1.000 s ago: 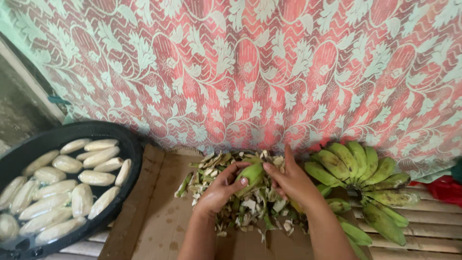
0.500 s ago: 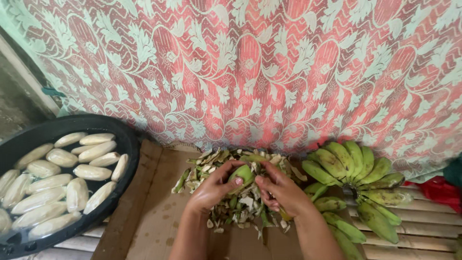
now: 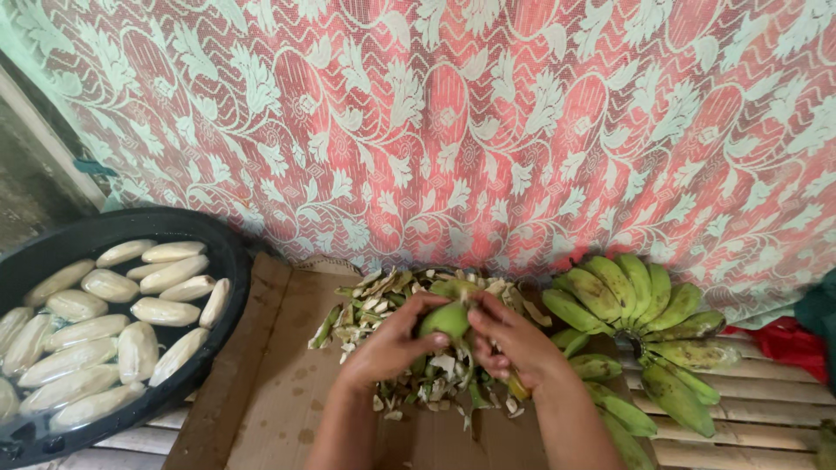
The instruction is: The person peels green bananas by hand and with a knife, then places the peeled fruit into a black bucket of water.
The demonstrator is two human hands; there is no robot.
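Both hands meet at the centre of the view, above a sheet of brown cardboard [image 3: 279,383] laid on a slatted bamboo bench [image 3: 766,409]. The left hand [image 3: 387,344] cups a single green banana [image 3: 446,320] from the left side, fingers wrapped against its skin. The right hand [image 3: 514,339] grips the same banana from the right, fingers closed on it with the thumb pressed near its top. The banana is held just above a pile of green peel scraps [image 3: 383,305] scattered on the cardboard. A bunch of unpeeled green bananas [image 3: 636,305] lies just to the right of the hands, partly on the slats. Well to the left, a round black basin [image 3: 228,261] holds peeled pale bananas [image 3: 113,322] lying in water. A red and white lace-patterned cloth [image 3: 453,122] hangs behind the work area.
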